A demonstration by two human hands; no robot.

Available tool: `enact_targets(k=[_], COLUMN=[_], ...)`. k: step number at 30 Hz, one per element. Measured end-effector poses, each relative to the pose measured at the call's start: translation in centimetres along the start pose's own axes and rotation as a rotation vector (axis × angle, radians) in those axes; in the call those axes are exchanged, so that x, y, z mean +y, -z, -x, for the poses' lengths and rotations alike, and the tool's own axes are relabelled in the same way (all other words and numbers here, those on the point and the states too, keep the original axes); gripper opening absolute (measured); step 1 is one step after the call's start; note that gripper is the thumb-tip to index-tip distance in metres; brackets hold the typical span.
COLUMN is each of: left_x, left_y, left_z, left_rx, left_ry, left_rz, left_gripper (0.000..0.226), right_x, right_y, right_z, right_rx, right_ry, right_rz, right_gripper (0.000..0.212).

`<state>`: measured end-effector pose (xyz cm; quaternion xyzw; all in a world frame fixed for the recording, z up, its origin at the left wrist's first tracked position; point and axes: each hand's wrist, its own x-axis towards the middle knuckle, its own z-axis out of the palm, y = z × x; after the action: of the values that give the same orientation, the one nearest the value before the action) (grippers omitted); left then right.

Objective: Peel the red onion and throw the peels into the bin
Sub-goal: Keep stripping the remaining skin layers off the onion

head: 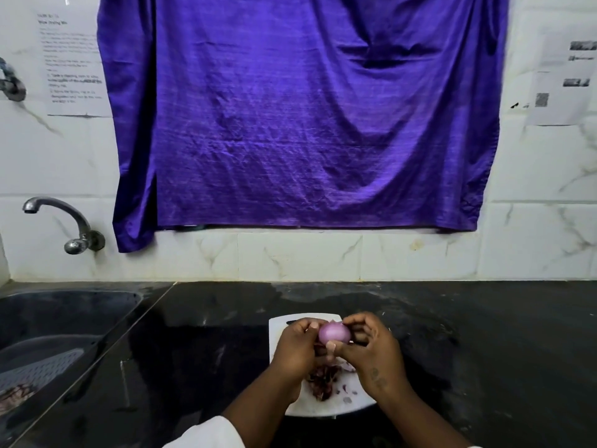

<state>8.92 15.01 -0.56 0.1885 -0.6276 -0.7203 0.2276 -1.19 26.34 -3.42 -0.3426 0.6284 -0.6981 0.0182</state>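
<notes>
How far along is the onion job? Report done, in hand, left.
Done: the onion shows mostly smooth pale purple flesh, and dry peels lie piled on the board. In hand: the left hand and right hand hold it above the board. Left: binning the peels; no bin is in view.

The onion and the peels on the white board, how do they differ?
The onion is pale pink, smooth and round; the peels are dark red, crumpled scraps. The onion is held between the left hand and right hand; the peels lie loose on the board. Both are over the board.
</notes>
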Motion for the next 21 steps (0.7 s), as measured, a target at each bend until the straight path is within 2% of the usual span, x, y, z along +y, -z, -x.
enact_targets(k=[3,6,9,13,17,21], left_x=[0.4,0.6,0.6,0.7,1.3,1.7], left_y=[0.0,-0.2,-0.4,-0.7,-1.0,-0.8], left_z=[0.5,0.9,1.0,0.5,0.2,-0.7], left_rx=[0.048,0.021,-0.015,0.035,0.056,0.06], left_ry=[-0.046,-0.044,-0.045,0.0,0.02,0.067], left_rz=[0.029,0.062,-0.04,-0.142,-0.068,-0.031], left_gripper=[0.021,0.024,0.017,0.028,0.024,0.032], right_x=[-0.2,-0.5,-0.6,-0.1,0.1,-0.1], right_y=[-0.2,-0.1,-0.2,-1.0,-1.3,-1.3], right_z=[0.3,0.4,0.6,0.9,1.0,1.3], right_rx=[-0.01,-0.018,-0.027,-0.045,-0.049,-0.047], right_ry=[0.023,0.059,0.074,0.028,-0.016,-0.007], right_rz=[0.008,0.035,0.067,0.052,-0.032,-0.066], right_gripper=[0.047,0.051,0.054,0.048,0.04,0.053])
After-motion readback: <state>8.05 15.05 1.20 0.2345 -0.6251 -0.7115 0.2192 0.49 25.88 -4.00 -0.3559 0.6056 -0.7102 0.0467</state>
